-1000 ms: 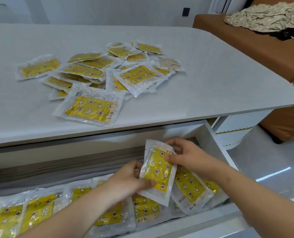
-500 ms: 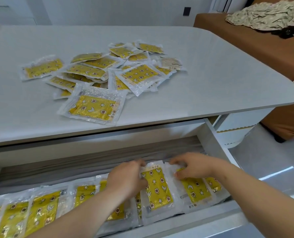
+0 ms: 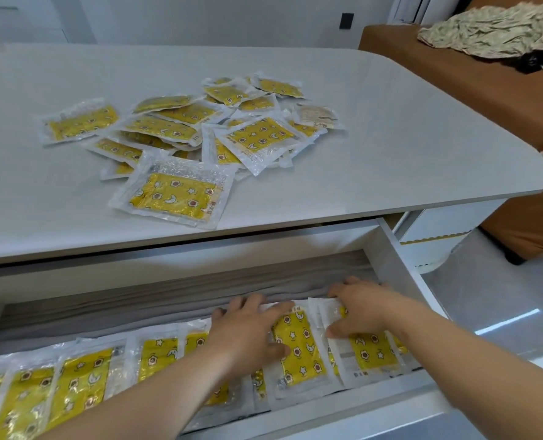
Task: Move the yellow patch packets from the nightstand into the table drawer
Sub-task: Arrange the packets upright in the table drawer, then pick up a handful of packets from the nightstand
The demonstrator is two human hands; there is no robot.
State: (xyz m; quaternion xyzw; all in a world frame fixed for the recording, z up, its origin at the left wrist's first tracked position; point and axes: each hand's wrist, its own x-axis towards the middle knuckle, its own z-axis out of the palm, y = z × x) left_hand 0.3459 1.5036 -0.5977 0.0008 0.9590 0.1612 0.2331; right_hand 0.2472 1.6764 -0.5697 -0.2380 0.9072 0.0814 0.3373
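Left hand (image 3: 248,331) and right hand (image 3: 365,309), fingers spread, flatten packets (image 3: 298,347) in the near drawer (image 3: 400,265) (perhaps half moved); far pile (image 3: 175,198) awaits.

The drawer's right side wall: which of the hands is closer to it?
Right. The right hand rests on a packet close beside the drawer wall. The left hand sits farther from it, on the neighbouring packet.

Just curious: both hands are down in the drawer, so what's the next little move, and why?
Probably lift the right hand out and reach for the nearest packet on the tabletop: it and the left hand press flat on packets in the drawer, and a pile waits above.
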